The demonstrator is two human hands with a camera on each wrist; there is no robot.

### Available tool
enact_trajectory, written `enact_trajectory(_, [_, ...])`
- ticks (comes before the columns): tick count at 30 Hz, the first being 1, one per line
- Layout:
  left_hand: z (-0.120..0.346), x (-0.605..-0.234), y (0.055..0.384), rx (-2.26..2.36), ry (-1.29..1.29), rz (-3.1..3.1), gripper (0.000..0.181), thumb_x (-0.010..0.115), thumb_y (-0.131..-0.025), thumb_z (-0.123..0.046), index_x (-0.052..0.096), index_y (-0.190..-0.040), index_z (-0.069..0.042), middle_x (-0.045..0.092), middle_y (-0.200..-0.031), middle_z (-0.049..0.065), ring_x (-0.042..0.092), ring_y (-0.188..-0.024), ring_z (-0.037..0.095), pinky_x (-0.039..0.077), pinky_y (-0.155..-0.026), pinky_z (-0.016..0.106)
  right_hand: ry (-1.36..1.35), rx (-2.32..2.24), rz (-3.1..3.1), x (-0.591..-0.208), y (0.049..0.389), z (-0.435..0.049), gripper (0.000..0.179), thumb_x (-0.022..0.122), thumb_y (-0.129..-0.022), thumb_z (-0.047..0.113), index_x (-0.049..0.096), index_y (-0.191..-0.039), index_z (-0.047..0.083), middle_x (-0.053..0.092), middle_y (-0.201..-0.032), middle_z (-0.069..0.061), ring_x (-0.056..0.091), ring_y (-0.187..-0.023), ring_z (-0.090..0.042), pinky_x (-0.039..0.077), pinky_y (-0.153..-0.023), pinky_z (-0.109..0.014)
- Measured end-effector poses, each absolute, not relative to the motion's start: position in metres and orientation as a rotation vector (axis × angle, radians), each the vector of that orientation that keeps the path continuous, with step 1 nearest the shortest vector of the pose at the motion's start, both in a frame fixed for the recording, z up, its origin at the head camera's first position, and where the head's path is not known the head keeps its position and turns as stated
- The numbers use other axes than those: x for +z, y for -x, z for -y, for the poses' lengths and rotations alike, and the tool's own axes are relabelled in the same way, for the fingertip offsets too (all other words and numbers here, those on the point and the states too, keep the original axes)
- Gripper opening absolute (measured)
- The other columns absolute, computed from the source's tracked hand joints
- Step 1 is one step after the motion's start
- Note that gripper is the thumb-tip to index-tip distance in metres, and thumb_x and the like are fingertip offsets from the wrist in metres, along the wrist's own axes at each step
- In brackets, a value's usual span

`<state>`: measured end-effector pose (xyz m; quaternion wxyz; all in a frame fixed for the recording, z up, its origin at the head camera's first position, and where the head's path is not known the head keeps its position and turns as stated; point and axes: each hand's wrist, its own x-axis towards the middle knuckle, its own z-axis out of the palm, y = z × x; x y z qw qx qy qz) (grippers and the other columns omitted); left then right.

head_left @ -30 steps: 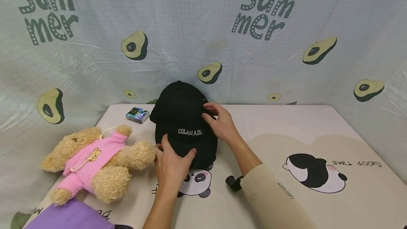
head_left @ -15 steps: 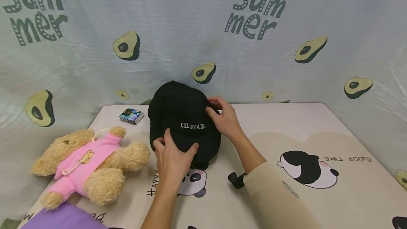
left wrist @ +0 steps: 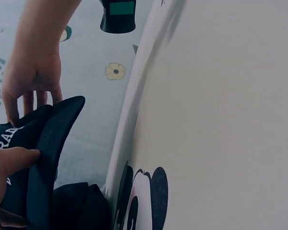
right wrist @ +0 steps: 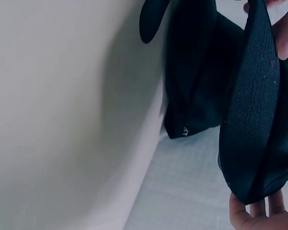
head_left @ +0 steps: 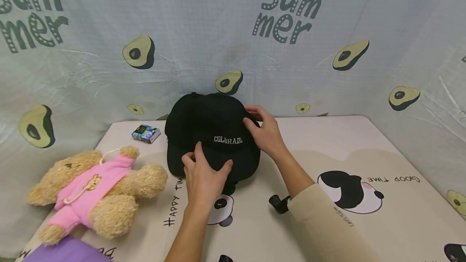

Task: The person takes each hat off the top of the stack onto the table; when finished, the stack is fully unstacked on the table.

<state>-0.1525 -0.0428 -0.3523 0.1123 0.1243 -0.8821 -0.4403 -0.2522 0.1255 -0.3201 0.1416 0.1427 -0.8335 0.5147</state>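
Observation:
Both hands hold a black baseball cap (head_left: pixel 222 114) with white COLORADO lettering, raised in front of the back wall. My left hand (head_left: pixel 204 183) grips it at the front, thumb on the brim and index finger reaching up to the crown. At the cap's right side my right hand (head_left: pixel 268 134) pinches the edge, thumb in front and fingers behind. A second dark cap (head_left: pixel 176 159) shows behind and to the left, partly hidden by the first. In the right wrist view, this rear cap (right wrist: pixel 194 91) carries small pale lettering near the wall.
Left of the caps lies a plush bear (head_left: pixel 98 193) in a pink top, with a small blue box (head_left: pixel 146 133) behind it. A purple item (head_left: pixel 67 252) sits at the bottom left. The printed cloth wall (head_left: pixel 284 84) rises just behind the caps.
Both hands have moved the COLORADO cap right and slightly up, uncovering more of the cap behind it. The head view has shifted, so the bear and box appear farther left.

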Motion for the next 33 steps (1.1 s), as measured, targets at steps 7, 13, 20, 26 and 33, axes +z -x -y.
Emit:
enact_trajectory(7, [0.032, -0.351, 0.154, -1.354, -0.320, 2.582, 0.097, 0.081, -0.086, -0.039, 0.028, -0.163, -0.012, 0.030, -0.150, 0.021, 0.046, -0.132, 0.042, 0.045, -0.106, 0.060, -0.404, 1.450, 2.410, -0.315, 0.251, -0.141, 0.035, 0.061, -0.103, 0.020, 0.062, -0.135, 0.008, 0.065, -0.135, -0.015, 0.059, -0.129, -0.035, 0.041, -0.114, -0.054])
enact_trajectory(13, [0.022, -0.351, 0.155, -1.389, -0.264, 2.573, 0.094, 0.082, -0.086, -0.037, 0.032, -0.162, -0.012, 0.033, -0.148, 0.020, 0.051, -0.127, 0.040, 0.046, -0.106, 0.056, -0.372, 1.465, 2.411, -0.313, 0.250, -0.160, 0.035, 0.061, -0.103, 0.019, 0.062, -0.136, 0.008, 0.063, -0.137, -0.015, 0.059, -0.128, -0.035, 0.044, -0.111, -0.054])
enact_trajectory(20, [0.007, -0.353, 0.160, -1.450, -0.214, 2.577, 0.089, 0.083, -0.086, -0.033, 0.037, -0.160, -0.012, 0.037, -0.146, 0.018, 0.056, -0.122, 0.040, 0.048, -0.106, 0.055, -0.307, 1.471, 2.415, -0.318, 0.250, -0.183, 0.037, 0.061, -0.103, 0.020, 0.060, -0.138, 0.008, 0.061, -0.141, -0.017, 0.058, -0.131, -0.036, 0.044, -0.111, -0.056])
enact_trajectory(26, [-0.005, -0.359, 0.165, -1.515, -0.194, 2.554, 0.086, 0.084, -0.085, -0.027, 0.041, -0.158, -0.011, 0.039, -0.145, 0.018, 0.057, -0.125, 0.040, 0.047, -0.107, 0.056, -0.261, 1.463, 2.406, -0.323, 0.252, -0.199, 0.038, 0.060, -0.103, 0.019, 0.060, -0.138, 0.006, 0.060, -0.141, -0.018, 0.057, -0.133, -0.037, 0.043, -0.111, -0.055])
enact_trajectory(33, [-0.020, -0.362, 0.168, -1.519, -0.151, 2.531, 0.084, 0.085, -0.083, -0.024, 0.044, -0.156, -0.011, 0.042, -0.144, 0.017, 0.056, -0.128, 0.039, 0.045, -0.108, 0.056, -0.219, 1.440, 2.392, -0.323, 0.252, -0.213, 0.037, 0.059, -0.103, 0.019, 0.060, -0.138, 0.004, 0.061, -0.140, -0.020, 0.056, -0.133, -0.038, 0.041, -0.113, -0.056])
